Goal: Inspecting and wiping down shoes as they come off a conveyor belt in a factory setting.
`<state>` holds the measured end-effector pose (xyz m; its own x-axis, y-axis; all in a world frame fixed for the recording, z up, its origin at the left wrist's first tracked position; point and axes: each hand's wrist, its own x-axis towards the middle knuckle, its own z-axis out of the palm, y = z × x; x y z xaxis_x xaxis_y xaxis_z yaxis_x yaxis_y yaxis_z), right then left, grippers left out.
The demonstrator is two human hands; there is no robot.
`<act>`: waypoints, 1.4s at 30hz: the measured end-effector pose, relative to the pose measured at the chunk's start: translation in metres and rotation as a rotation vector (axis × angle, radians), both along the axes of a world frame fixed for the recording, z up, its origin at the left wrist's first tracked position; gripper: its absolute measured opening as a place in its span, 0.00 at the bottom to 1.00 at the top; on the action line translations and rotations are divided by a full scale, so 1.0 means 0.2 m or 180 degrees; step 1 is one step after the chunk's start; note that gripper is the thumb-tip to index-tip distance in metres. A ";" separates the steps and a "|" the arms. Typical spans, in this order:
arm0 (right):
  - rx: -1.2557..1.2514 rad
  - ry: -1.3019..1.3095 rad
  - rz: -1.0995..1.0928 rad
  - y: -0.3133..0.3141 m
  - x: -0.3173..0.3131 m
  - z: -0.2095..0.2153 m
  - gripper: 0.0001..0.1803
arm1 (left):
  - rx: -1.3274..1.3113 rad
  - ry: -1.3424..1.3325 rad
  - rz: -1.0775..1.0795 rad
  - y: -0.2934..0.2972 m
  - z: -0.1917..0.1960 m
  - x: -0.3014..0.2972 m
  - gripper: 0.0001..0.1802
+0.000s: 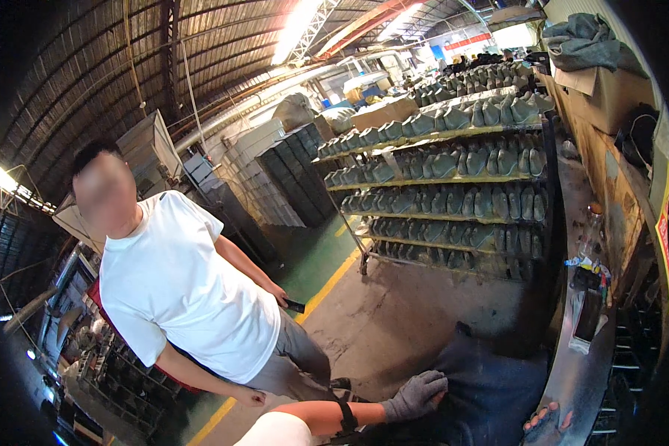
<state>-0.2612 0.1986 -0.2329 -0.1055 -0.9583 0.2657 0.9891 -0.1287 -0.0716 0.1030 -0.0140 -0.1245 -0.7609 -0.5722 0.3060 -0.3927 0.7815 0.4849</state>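
My left hand [416, 394] wears a grey knitted glove and rests on my thigh in dark blue trousers [490, 386], holding nothing, with a black strap around the wrist. Only the bare fingertips of my right hand [544, 418] show at the lower edge, lying against the rim of a metal bench [572, 386]; the rest of that hand is hidden. A person in a white T-shirt [178, 290] stands close on my left with a small dark flat object [294, 305] in one hand.
A wheeled rack [453, 186] with several shelves of grey-green shoe forms stands ahead. The metal bench runs along the right with a dark flat item [589, 316] and small clutter on it. Stacked dark crates [290, 178], a yellow floor line [327, 286] and a cardboard box [606, 93] are around.
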 end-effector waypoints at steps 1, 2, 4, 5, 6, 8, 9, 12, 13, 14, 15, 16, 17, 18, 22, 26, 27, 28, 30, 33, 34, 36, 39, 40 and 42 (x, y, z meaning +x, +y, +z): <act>0.0033 0.0009 0.0008 0.00 0.00 -0.01 0.35 | 0.0031 -0.0122 -0.0002 0.00 0.03 -0.01 0.13; 0.0080 0.0003 -0.0005 0.01 0.00 -0.01 0.35 | 0.0071 -0.0114 0.0018 0.01 0.02 -0.01 0.13; 0.0163 0.0003 0.0005 0.02 0.01 -0.02 0.36 | -0.0187 0.0205 0.0066 0.01 0.01 -0.02 0.11; 0.0217 0.0011 -0.0006 0.01 0.02 0.00 0.36 | -0.0151 0.0210 0.0097 0.01 0.02 -0.03 0.11; 0.0268 0.0018 -0.0017 0.01 0.02 0.02 0.37 | -0.0129 0.0165 0.0085 0.00 0.04 -0.03 0.11; 0.0277 -0.0023 -0.0089 0.01 0.05 0.08 0.36 | -0.0239 0.0151 0.0111 0.01 0.03 -0.03 0.13; 0.0252 -0.0072 -0.0190 0.01 0.07 0.09 0.36 | -0.0238 0.0146 0.0125 0.00 0.02 -0.02 0.13; 0.0271 0.0163 -0.0051 0.00 0.00 0.01 0.37 | -0.0056 -0.0086 0.0029 -0.01 0.00 -0.02 0.15; 0.0258 0.0150 -0.0046 0.01 0.01 -0.01 0.37 | -0.0079 0.0006 0.0021 -0.01 -0.01 -0.03 0.15; 0.0255 0.0163 -0.0136 0.01 0.04 0.05 0.37 | -0.0109 0.0084 0.0049 0.00 -0.02 -0.02 0.15; 0.0259 0.0186 -0.0234 0.01 0.06 0.11 0.38 | -0.0122 0.0068 0.0083 0.01 -0.03 -0.02 0.15; 0.0155 0.0102 -0.0189 -0.01 0.07 0.13 0.38 | -0.0153 0.0122 0.0092 0.01 -0.05 -0.02 0.15; 0.0155 0.0087 -0.0168 0.00 0.07 0.14 0.38 | -0.0173 0.0176 0.0084 0.01 -0.03 -0.02 0.15; 0.0225 0.0094 -0.0195 0.01 0.07 0.16 0.37 | -0.0171 0.0160 0.0108 0.00 -0.02 -0.02 0.15; 0.0330 0.0012 -0.0181 0.03 0.08 0.13 0.38 | -0.0090 -0.0040 0.0010 0.01 0.04 -0.03 0.15; 0.0109 -0.0080 0.0054 -0.01 0.02 0.02 0.39 | -0.0288 0.0180 0.0061 -0.01 -0.02 -0.03 0.15; 0.0110 -0.0079 0.0060 -0.01 0.01 -0.01 0.39 | -0.0288 0.0180 0.0067 -0.02 -0.03 -0.03 0.15; 0.0053 -0.0023 0.0077 -0.01 -0.01 -0.04 0.39 | -0.0231 0.0178 0.0027 -0.02 -0.03 -0.03 0.15; -0.0009 0.0021 0.0112 -0.03 0.01 0.00 0.39 | -0.0180 0.0162 0.0005 -0.02 -0.03 -0.02 0.14; 0.0012 0.0026 0.0016 -0.03 0.05 0.10 0.39 | -0.0269 0.0224 0.0039 -0.02 -0.04 -0.03 0.13; 0.0066 0.0067 -0.0021 -0.02 0.05 0.12 0.39 | -0.0211 0.0192 0.0052 -0.01 -0.04 -0.03 0.13; 0.0116 0.0111 -0.0072 -0.02 0.04 0.13 0.38 | -0.0155 0.0164 0.0052 -0.01 -0.05 -0.03 0.13; 0.0010 0.0092 0.0010 -0.02 0.03 0.10 0.38 | -0.0272 0.0305 0.0060 -0.01 -0.04 -0.04 0.12; 0.0089 0.0066 -0.0014 -0.01 0.03 0.10 0.37 | -0.0313 0.0340 0.0041 0.01 -0.04 -0.05 0.12; 0.0165 0.0030 -0.0043 -0.01 0.05 0.11 0.37 | -0.0356 0.0365 0.0015 0.01 -0.01 -0.04 0.12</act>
<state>-0.2518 0.1972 -0.2109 -0.1163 -0.9693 0.2168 0.9865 -0.1380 -0.0878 0.0941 -0.0111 -0.1271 -0.7148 -0.5331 0.4526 -0.3435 0.8314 0.4368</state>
